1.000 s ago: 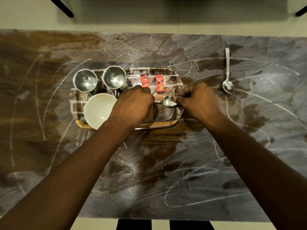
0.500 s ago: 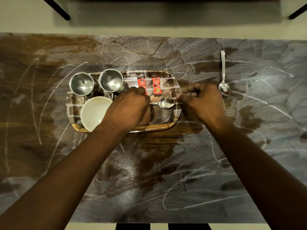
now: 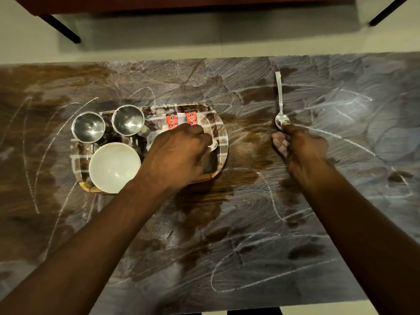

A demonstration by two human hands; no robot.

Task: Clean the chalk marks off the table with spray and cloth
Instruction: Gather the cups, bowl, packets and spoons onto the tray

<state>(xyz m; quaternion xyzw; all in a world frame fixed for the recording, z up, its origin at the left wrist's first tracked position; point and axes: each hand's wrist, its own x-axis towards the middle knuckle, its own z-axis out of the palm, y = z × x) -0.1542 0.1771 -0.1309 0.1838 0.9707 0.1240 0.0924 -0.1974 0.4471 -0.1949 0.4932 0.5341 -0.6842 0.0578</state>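
One dark table (image 3: 341, 223) fills your view. Chalk marks (image 3: 341, 140) cover it, smeared white from 12 to 4 o'clock and in thin loops at 6 and 9. One patterned tray (image 3: 223, 142) sits at 10 o'clock.

Your left hand (image 3: 179, 153) is over the tray's right end, fingers curled under; you cannot tell whether it grips anything. Your right hand (image 3: 302, 148), at 2 o'clock, is curled, touching the bowl end of the long spoon (image 3: 280, 98) lying on the table. No firm grip can be made out.

The tray holds:
- one white bowl (image 3: 114, 167);
- two steel cups (image 3: 88, 127) (image 3: 128, 120) at the bowl's 12 o'clock;
- a second spoon (image 3: 213, 144) peeking out at your left fingertips;
- two red sachets (image 3: 172, 120) (image 3: 190, 118).
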